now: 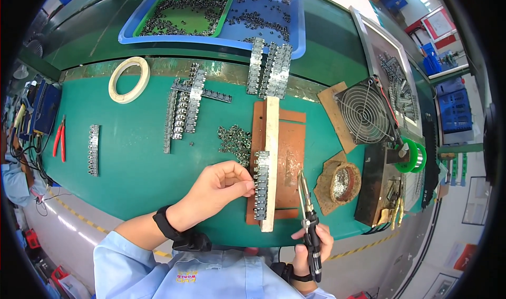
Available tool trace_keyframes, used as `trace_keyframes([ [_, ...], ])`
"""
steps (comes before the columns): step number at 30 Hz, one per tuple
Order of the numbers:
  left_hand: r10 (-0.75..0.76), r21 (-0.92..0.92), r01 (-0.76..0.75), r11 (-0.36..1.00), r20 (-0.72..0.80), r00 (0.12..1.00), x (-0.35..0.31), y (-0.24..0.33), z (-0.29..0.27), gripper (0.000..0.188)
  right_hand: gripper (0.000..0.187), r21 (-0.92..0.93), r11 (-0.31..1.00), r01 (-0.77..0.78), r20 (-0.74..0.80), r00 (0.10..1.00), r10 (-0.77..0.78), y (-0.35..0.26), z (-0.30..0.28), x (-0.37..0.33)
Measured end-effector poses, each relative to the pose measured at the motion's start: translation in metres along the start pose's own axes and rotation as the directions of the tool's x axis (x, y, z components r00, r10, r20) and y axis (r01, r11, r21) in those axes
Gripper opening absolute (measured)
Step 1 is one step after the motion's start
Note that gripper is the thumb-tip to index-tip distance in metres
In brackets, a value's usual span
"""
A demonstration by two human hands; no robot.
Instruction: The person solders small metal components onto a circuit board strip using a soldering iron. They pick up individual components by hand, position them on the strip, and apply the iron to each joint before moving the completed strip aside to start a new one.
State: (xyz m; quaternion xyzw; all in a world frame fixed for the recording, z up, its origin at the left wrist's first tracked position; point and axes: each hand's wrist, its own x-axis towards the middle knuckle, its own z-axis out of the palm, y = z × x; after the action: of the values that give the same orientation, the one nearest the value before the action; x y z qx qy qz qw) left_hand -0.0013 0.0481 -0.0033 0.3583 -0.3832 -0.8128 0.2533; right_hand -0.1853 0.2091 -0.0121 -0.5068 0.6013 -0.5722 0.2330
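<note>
From the head camera: my left hand pinched a strip of small metal parts against a pale wooden bar on the brown board, while my right hand was closed on a soldering iron (tip poised beside the bar). Finished-looking strips lay on the green counter; loose shiny pieces remained, so much seemed left.

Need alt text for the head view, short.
Seen from above, a person's left hand presses a strip of small metal parts against a wooden bar on a green workbench, while the right hand holds a soldering iron nearby.
</note>
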Motion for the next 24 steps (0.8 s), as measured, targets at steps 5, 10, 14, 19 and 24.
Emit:
trace_keyframes([
  [5,0.019,0.005,-0.019,1.0,-0.017,1.0,-0.001,-0.002,0.0,0.007,0.043,-0.06,0.995,-0.078,-0.078,0.994,0.073,0.013,0.008,-0.007],
  [10,0.182,0.129,-0.159,0.979,-0.192,0.964,-0.008,0.022,-0.004,0.007,0.044,-0.053,0.997,0.052,-0.122,0.991,-0.058,0.018,0.01,-0.003],
  [14,0.516,0.669,-0.195,0.717,-0.322,0.794,-0.012,0.035,-0.031,0.007,0.042,-0.084,0.993,0.085,-0.081,0.992,-0.092,0.018,0.006,-0.005],
  [19,0.534,0.897,-0.18,0.404,-0.071,0.843,-0.016,0.031,-0.027,0.009,0.034,-0.199,0.974,0.109,0.059,0.993,-0.1,0.009,0.0,-0.002],
  [24,0.481,0.917,-0.244,0.314,0.067,0.874,-0.012,0.018,-0.005,0.016,0.032,-0.19,0.978,0.091,0.033,0.996,-0.086,0.008,0.001,-0.004],
])
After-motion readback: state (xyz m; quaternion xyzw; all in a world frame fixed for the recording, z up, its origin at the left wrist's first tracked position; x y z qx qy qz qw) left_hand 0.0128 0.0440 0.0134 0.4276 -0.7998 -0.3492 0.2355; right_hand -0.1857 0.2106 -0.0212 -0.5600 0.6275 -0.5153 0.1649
